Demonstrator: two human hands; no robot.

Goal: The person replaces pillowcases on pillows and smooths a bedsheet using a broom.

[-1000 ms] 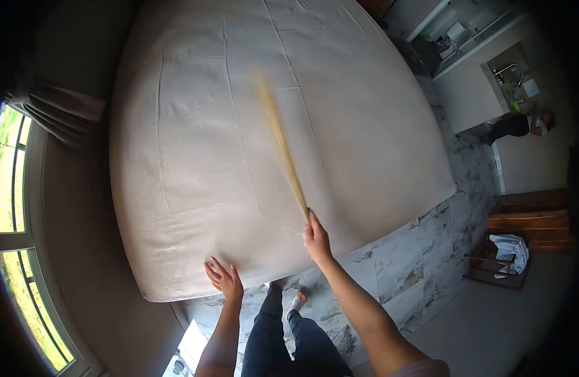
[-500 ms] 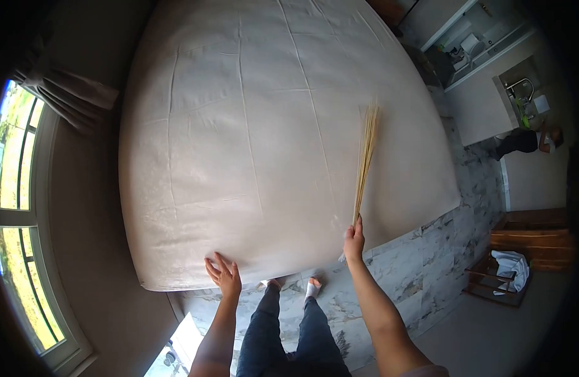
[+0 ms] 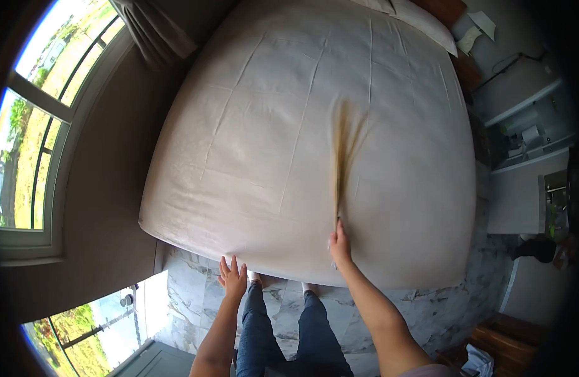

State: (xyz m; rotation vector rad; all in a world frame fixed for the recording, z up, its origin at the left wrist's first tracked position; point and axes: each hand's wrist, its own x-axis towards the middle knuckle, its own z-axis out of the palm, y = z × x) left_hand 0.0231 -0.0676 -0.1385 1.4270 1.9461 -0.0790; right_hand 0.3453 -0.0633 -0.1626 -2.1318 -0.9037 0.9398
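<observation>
My right hand (image 3: 340,246) is closed round the lower end of a bundle of thin straw-coloured sticks (image 3: 341,169). The bundle points away from me over a bed with a pale fitted sheet (image 3: 252,144), its far tips fanned out and blurred. Long creases run along the sheet. At the near edge of the bed is my left hand (image 3: 232,275), fingers spread and nothing in it.
Pillows (image 3: 424,25) lie at the bed's far end, by a lamp (image 3: 478,30). Windows (image 3: 50,119) and a curtain (image 3: 154,31) are at left. Marble-look floor (image 3: 189,283) borders the bed. Another person (image 3: 536,250) stands at right; a wooden chest (image 3: 506,336) is lower right.
The view has turned, bringing the pillows and lamp into sight. The stick bundle has swung left and its tips have spread. My left hand sits closer to the bed's edge.
</observation>
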